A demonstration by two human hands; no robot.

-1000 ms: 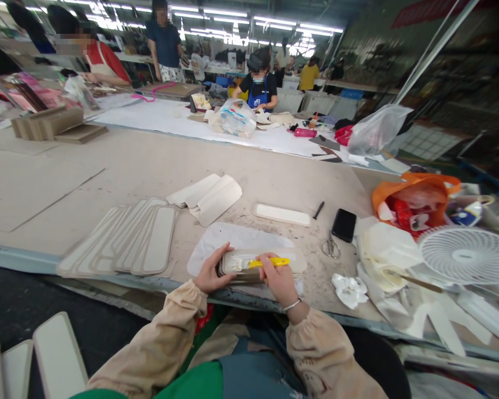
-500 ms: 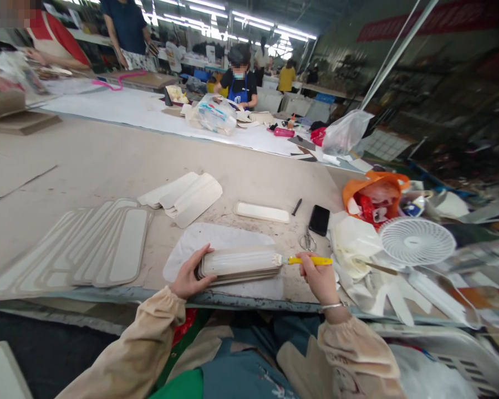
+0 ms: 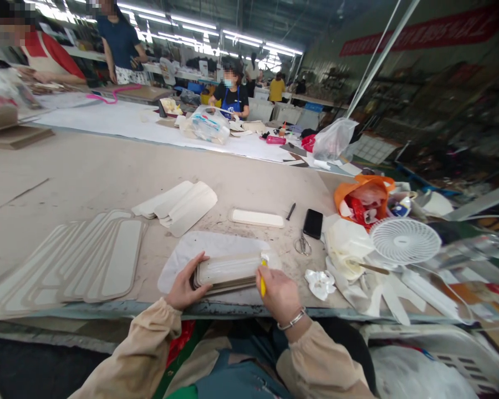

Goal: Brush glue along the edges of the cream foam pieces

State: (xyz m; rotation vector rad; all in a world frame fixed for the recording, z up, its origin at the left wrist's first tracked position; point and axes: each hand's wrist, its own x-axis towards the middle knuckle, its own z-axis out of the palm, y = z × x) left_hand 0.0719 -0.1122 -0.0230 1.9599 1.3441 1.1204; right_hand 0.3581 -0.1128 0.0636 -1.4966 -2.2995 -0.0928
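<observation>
Through the head view, I have the right hand (image 3: 279, 291) closed around a yellow brush (image 3: 263, 286), its white tip at the right end of a stack of panels (image 3: 228, 270). The left hand (image 3: 188, 282) is clamped on the stack's other end, thumb at the near edge, fingers at the far corner. That stack lies between both hands, on a white sheet (image 3: 177, 260) over the surface (image 3: 266, 177). Left of the left hand I see fanned panels (image 3: 122, 260); beyond the right hand, scissors (image 3: 303, 245) and a black phone (image 3: 313, 223).
</observation>
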